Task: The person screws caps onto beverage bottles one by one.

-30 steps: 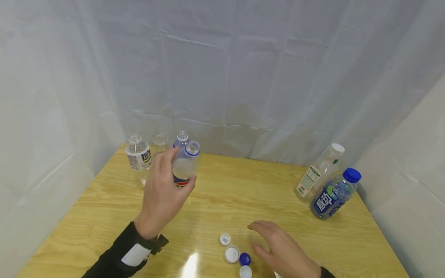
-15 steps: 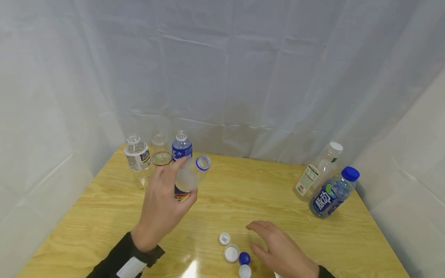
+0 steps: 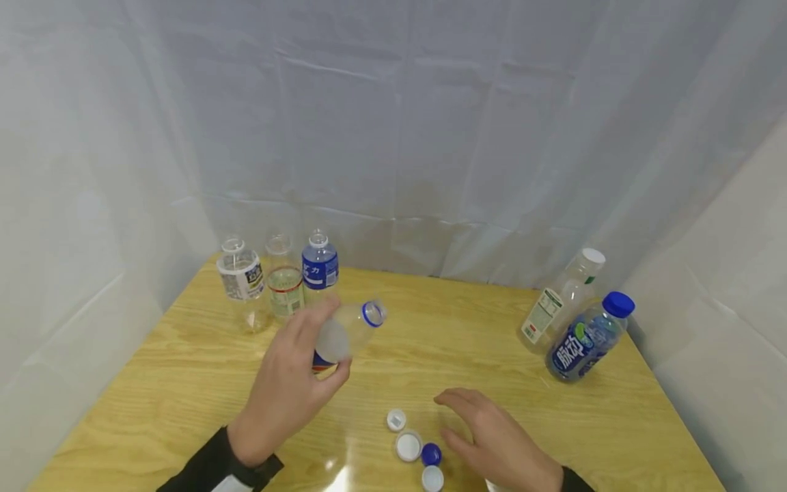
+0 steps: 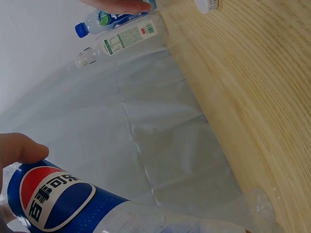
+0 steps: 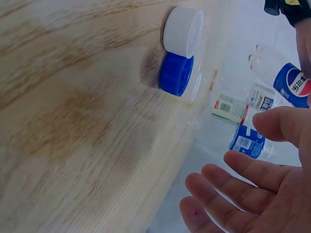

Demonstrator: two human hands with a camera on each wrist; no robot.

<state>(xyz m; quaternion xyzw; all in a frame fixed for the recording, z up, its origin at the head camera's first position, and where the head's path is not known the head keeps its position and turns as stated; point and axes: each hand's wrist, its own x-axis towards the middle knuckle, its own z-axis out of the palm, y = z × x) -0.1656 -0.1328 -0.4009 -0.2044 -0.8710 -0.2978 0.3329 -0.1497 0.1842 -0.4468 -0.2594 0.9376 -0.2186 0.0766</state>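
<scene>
Far sheeting [image 3: 393, 123] is hanging creased.
Left hand [image 3: 285, 386] is gripping a probably flimsy bottle [image 4: 104, 206], best held mid-body; right hand [image 3: 492, 435] is holding nothing.

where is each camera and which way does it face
Head: faces forward and down from the head over the yellow wood-grain table; left hand, right hand, dark sleeves show.
Left wrist: worn there, facing along the held clear plastic bottle with blue label; both hands show partly.
Right wrist: worn there, facing past the right hand toward a round blue plastic cap; left hand partly shows.
Both wrist views share the held bottle.
</scene>
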